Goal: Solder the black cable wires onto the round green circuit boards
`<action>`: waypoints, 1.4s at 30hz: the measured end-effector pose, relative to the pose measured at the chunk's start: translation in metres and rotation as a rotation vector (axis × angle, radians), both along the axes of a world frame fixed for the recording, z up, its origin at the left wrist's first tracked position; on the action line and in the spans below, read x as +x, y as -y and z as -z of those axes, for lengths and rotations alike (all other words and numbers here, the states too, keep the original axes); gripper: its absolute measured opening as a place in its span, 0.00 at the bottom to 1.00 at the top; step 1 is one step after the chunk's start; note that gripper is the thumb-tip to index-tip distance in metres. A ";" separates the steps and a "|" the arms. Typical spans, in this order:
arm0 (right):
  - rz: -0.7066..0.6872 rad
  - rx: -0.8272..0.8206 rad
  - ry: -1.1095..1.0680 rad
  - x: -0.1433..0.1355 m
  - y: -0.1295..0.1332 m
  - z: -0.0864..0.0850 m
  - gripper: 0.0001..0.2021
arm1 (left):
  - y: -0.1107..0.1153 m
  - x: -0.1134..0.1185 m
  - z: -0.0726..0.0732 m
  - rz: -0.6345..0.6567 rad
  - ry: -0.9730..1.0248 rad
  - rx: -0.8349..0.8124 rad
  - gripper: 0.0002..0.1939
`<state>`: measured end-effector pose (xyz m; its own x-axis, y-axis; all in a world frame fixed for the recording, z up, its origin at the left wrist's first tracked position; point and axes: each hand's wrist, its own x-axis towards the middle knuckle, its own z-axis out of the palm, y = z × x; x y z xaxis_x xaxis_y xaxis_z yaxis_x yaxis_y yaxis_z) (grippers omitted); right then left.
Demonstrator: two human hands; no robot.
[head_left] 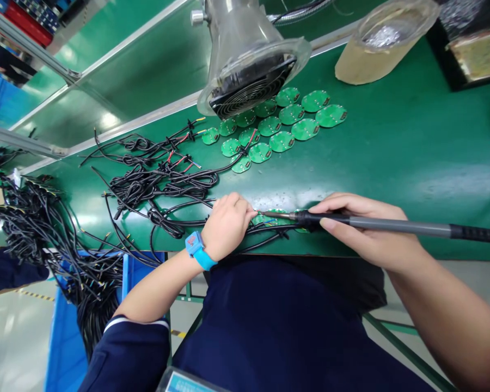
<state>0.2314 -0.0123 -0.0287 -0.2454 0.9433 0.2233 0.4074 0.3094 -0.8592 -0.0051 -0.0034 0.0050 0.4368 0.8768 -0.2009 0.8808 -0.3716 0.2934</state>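
My right hand (363, 226) grips a soldering iron (400, 226) like a pen, its tip pointing left. That tip rests at a round green circuit board (280, 216) near the table's front edge. Pinched fingers of my left hand (231, 220) hold the wire end of a black cable (188, 223) at the board's left side; the fingertips partly hide the wire. Thin coloured wires show on the board beneath the iron. Part of another green board (301, 223) lies under the iron's handle. More black cable ends run below my left hand.
Rows of round green boards (281, 141) lie behind my hands, below a fume extractor hood (253, 65). Coiled black cables (147, 185) cover the left of the table. A cable bundle (32, 218) hangs into a blue bin (65, 337). A tan cylindrical container (375, 54) stands back right.
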 end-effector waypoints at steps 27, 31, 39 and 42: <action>0.014 -0.045 -0.132 0.005 0.002 0.009 0.04 | 0.002 -0.012 0.011 0.188 0.020 0.209 0.13; -0.010 -0.039 -0.110 0.004 0.001 0.007 0.04 | 0.000 -0.015 0.008 0.298 -0.067 0.237 0.11; -0.009 0.005 -0.053 0.003 0.000 0.005 0.05 | -0.001 -0.012 0.003 0.366 -0.142 0.186 0.14; -0.016 -0.001 -0.049 0.003 0.000 0.005 0.04 | -0.002 -0.010 0.002 0.357 -0.147 0.158 0.15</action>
<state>0.2342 -0.0126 -0.0333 -0.2494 0.9395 0.2348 0.3598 0.3150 -0.8782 -0.0148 -0.0016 0.0035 0.6955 0.7007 -0.1590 0.7170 -0.6914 0.0893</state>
